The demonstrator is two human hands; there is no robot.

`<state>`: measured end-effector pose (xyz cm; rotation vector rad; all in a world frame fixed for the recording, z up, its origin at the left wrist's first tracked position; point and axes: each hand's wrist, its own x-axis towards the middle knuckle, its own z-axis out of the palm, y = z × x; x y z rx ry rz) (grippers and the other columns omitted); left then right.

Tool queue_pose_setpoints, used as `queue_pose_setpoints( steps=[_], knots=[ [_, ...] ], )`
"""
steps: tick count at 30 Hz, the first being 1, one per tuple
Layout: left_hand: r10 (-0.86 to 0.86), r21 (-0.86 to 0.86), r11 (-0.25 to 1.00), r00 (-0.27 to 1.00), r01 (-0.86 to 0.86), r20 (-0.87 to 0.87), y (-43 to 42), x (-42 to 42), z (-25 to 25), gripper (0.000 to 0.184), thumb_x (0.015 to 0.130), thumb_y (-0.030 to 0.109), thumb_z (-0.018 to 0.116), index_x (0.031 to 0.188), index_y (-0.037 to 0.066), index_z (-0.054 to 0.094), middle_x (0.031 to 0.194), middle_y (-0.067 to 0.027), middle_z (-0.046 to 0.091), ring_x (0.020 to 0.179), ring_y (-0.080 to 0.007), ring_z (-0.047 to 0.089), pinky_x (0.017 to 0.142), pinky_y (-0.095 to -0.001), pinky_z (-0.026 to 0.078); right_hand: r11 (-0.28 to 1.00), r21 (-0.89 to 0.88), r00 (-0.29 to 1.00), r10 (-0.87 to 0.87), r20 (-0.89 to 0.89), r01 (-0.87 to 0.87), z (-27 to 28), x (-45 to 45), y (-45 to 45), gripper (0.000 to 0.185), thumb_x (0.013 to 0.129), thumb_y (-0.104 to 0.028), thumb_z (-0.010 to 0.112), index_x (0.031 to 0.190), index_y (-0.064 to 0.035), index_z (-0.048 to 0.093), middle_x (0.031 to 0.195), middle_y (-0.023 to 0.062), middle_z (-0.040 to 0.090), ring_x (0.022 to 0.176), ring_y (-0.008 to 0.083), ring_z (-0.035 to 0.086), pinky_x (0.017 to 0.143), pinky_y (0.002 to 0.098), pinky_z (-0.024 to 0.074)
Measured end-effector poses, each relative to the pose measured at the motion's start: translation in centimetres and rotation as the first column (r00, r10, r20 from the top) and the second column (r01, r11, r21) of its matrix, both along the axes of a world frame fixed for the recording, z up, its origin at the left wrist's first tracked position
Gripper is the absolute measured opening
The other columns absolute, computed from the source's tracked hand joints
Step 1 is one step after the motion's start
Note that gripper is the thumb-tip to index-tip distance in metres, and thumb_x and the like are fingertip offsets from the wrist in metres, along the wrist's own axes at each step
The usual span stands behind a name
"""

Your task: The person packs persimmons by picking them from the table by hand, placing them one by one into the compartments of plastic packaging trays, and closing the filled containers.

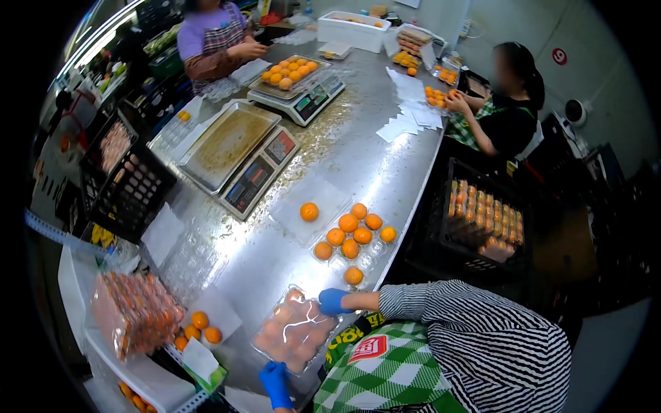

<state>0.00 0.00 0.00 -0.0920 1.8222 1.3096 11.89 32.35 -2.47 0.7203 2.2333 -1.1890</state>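
Note:
A clear plastic pack of orange fruit (292,330) lies on the metal table by the front edge, its film creased with bright reflections. My right hand (334,302), in a blue glove, rests at the pack's upper right corner, fingers curled and partly hidden. At the pack's lower left edge is my left hand (275,384), also gloved in blue; how its fingers meet the pack is unclear. Just beyond the pack, a clear tray (370,258) holds several loose oranges (348,222). One single orange (309,211) sits on a clear sheet to the left of them.
Two scales (259,178) (306,103) stand further back, the rear one bearing oranges. Stacked packs (134,313) are at left, a black crate (468,258) at right. One person (213,41) stands across the table; another (506,117) handles oranges at right.

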Motion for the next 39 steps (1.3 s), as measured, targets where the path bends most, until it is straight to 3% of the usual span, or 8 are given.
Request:
queue_pose_setpoints(
  steps=[5, 8, 11, 13, 16, 20, 30, 39],
  knots=[
    [0.171, 0.146, 0.975, 0.985, -0.168, -0.008, 0.6, 0.6, -2.2, 0.021, 0.079, 0.004, 0.062, 0.098, -0.002, 0.06, 0.086, -0.0086, 0.062, 0.071, -0.0114, 0.055, 0.062, -0.0242, 0.043, 0.999, 0.022, 0.996, 0.035, -0.077, -0.034, -2.0, 2.2, -0.5, 0.041, 0.077, -0.035, 0.058, 0.086, 0.0036, 0.067, 0.086, 0.0234, 0.066, 0.078, 0.0327, 0.064, 0.073, 0.0399, 0.0495],
    [0.189, 0.267, 0.917, 0.914, -0.295, 0.36, 0.5, 1.1, 0.4, 0.071, 0.083, 0.045, 0.064, 0.135, 0.004, 0.037, 0.114, -0.0141, 0.057, 0.101, -0.0251, 0.052, 0.093, -0.0393, 0.04, 0.927, -0.293, 0.955, -0.274, -0.11, 0.233, 4.3, 3.7, -1.3, 0.038, 0.082, -0.032, 0.057, 0.094, 0.0037, 0.061, 0.088, 0.0179, 0.064, 0.08, 0.0266, 0.061, 0.074, 0.0368, 0.0475],
    [-0.065, 0.221, 0.964, 0.934, 0.15, -0.351, 3.9, 3.3, 8.4, 0.035, 0.093, 0.02, 0.049, 0.12, -0.002, 0.05, 0.107, -0.015, 0.06, 0.082, -0.0239, 0.059, 0.074, -0.0328, 0.049, 0.858, -0.377, 0.848, -0.46, -0.263, 0.348, 5.3, 4.8, -2.2, 0.031, 0.083, -0.026, 0.057, 0.091, 0.0033, 0.059, 0.083, 0.0153, 0.062, 0.074, 0.0207, 0.057, 0.07, 0.0347, 0.0467],
    [0.227, 0.321, 0.944, 0.845, -0.069, -0.484, 5.5, 2.9, 2.9, 0.032, 0.09, 0.014, 0.055, 0.117, -0.003, 0.053, 0.107, -0.0153, 0.061, 0.088, -0.0178, 0.057, 0.077, -0.0295, 0.048, 0.74, -0.511, 0.753, -0.612, -0.242, 0.437, 7.4, 4.6, -2.4, 0.024, 0.083, -0.022, 0.058, 0.085, 0.0017, 0.057, 0.076, 0.0104, 0.058, 0.07, 0.0142, 0.052, 0.065, 0.0304, 0.0447],
    [0.356, 0.514, 0.845, 0.873, -0.148, -0.333, 10.4, 3.3, 7.1, 0.036, 0.092, 0.016, 0.055, 0.122, -0.002, 0.051, 0.116, -0.0166, 0.058, 0.103, -0.0175, 0.055, 0.088, -0.0306, 0.045, 0.608, -0.587, 0.586, -0.767, -0.261, 0.535, 11.2, 3.8, -0.9, 0.019, 0.084, -0.019, 0.06, 0.08, -0.0013, 0.052, 0.07, 0.0007, 0.045, 0.068, 0.0089, 0.042, 0.061, 0.0269, 0.0406],
    [0.335, 0.635, 0.622, 0.888, -0.459, 0.313, 19.1, 2.8, 11.6, 0.037, 0.095, 0.021, 0.052, 0.126, 0.0, 0.049, 0.121, -0.0128, 0.057, 0.109, -0.0203, 0.055, 0.096, -0.0345, 0.043, 0.555, -0.663, 0.437, -0.825, -0.358, 0.503, 10.2, 3.8, 3.8, 0.012, 0.085, -0.015, 0.057, 0.084, -0.0041, 0.052, 0.075, -0.0001, 0.044, 0.072, 0.0082, 0.041, 0.063, 0.0253, 0.0399],
    [0.185, 0.633, 0.723, 0.96, -0.277, 0.209, 34.7, 5.6, 14.5, 0.036, 0.097, 0.025, 0.046, 0.12, -0.002, 0.052, 0.119, -0.0105, 0.056, 0.108, -0.0204, 0.055, 0.092, -0.0354, 0.046, 0.204, -0.838, 0.004, -0.972, -0.234, 0.506, 11.7, 8.7, 14.0, 0.004, 0.087, -0.005, 0.051, 0.085, -0.0074, 0.049, 0.079, -0.0015, 0.048, 0.073, 0.006, 0.045, 0.066, 0.0208, 0.0404],
    [0.219, 0.488, 0.856, 0.975, -0.173, -0.039, 43.2, 6.9, 14.4, 0.03, 0.096, 0.022, 0.046, 0.099, -0.003, 0.062, 0.094, -0.0091, 0.063, 0.084, -0.0181, 0.06, 0.074, -0.0324, 0.051, 0.292, -0.759, -0.005, -0.932, -0.362, 0.582, 12.7, 11.2, 19.1, 0.006, 0.085, -0.005, 0.053, 0.086, -0.0066, 0.048, 0.077, -0.0018, 0.045, 0.073, 0.0058, 0.043, 0.066, 0.0226, 0.0407]
  ],
)
